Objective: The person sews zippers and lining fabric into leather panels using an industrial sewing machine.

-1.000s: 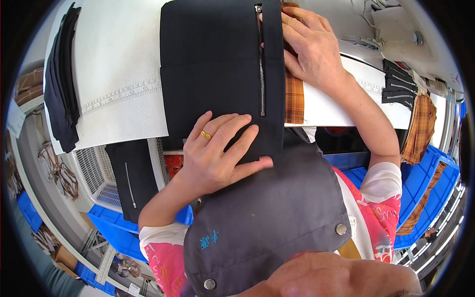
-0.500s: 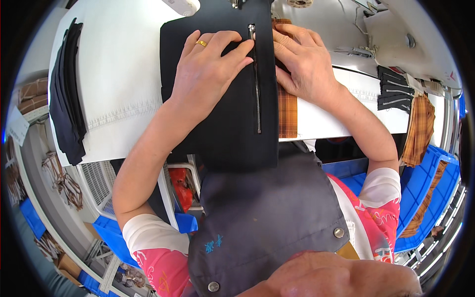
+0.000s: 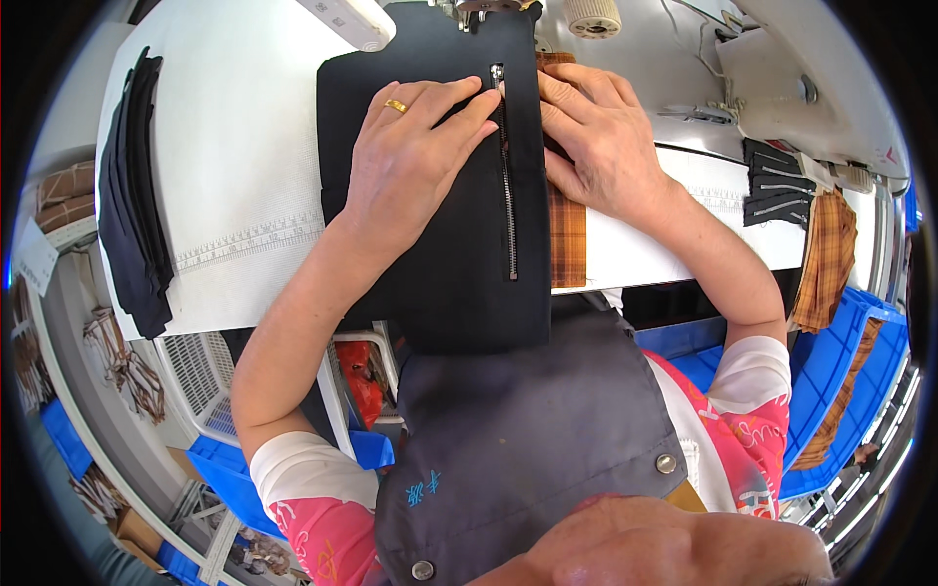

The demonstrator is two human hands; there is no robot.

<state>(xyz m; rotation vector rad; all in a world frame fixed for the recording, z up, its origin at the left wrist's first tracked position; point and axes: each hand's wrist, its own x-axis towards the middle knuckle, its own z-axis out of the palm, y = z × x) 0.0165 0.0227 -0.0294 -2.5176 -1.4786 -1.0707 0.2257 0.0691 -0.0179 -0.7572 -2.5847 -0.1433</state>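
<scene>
Left hand (image 3: 405,146): palm down, fingers loosely spread, tips resting on the black cloth panel (image 3: 430,293) at its zipper (image 3: 508,215). Right hand (image 3: 608,142): fingers bent against the panel's right edge, above the plaid cloth (image 3: 568,239); cannot tell whether it pinches an edge or only steadies it.

Panel lies under the left hand; its far end reaches the metal foot of the sewing machine (image 3: 479,10) ahead of both hands, its near end hangs past the tabletop (image 3: 249,166) toward the body. Zipper runs between the hands, nearly straight.

Judgement on handling: light, even pressure from the left fingertips should hold the panel flat without dragging; right hand best aligns the edge, plaid layer smooth beneath. Support the overhang so its weight does not skew the cloth. Fingertips well clear of the foot.
</scene>
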